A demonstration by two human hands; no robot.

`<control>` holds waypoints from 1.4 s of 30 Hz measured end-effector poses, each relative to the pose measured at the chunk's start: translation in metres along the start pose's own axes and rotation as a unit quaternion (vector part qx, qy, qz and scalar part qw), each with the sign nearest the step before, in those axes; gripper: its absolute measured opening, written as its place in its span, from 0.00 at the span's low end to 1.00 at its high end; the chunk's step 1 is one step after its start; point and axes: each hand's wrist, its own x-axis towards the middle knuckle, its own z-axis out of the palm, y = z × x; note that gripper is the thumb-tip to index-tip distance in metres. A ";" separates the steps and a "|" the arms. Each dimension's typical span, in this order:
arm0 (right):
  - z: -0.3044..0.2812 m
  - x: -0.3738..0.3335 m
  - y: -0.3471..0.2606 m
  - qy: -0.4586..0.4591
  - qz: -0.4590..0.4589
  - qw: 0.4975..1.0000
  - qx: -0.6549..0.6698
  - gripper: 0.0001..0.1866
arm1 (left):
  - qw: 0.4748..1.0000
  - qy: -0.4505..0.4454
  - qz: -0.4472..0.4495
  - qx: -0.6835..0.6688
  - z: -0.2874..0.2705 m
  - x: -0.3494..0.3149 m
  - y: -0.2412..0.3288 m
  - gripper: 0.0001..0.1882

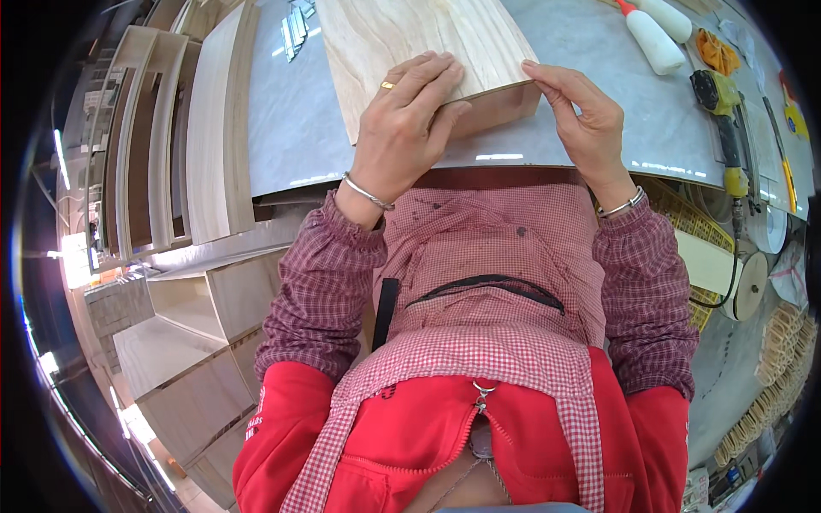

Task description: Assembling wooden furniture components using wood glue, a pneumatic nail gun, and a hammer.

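Note:
A pale wooden box with visible grain lies on the grey-covered worktable, close to the front edge. My left hand rests its fingers on the top panel, its thumb at the panel's near edge. At the near right corner, my right hand pinches the panel's edge between thumb and fingers. Below that edge a narrower, shaded side of the box shows. Parts of my right fingertips are hidden at the corner.
Thin metal strips lie at the back left. Wooden frames stand left of the table, above stacked wooden boxes. To the right are a white bottle with a red tip, an orange cloth and a yellow-black power tool.

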 end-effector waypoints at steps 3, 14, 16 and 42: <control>0.002 0.000 0.001 0.005 -0.007 1.000 0.002 0.18 | 1.000 0.007 0.002 0.006 0.003 -0.001 0.000 0.21; 0.000 -0.002 0.001 0.002 -0.017 1.000 -0.022 0.18 | 0.999 0.025 0.016 0.035 0.009 -0.003 0.005 0.20; -0.002 -0.002 0.000 -0.005 -0.013 0.999 -0.034 0.17 | 0.999 0.026 0.017 0.037 0.010 -0.002 0.005 0.20; -0.002 0.009 -0.013 -0.123 0.046 0.982 0.139 0.13 | 0.999 -0.009 0.013 0.041 -0.021 -0.012 0.004 0.23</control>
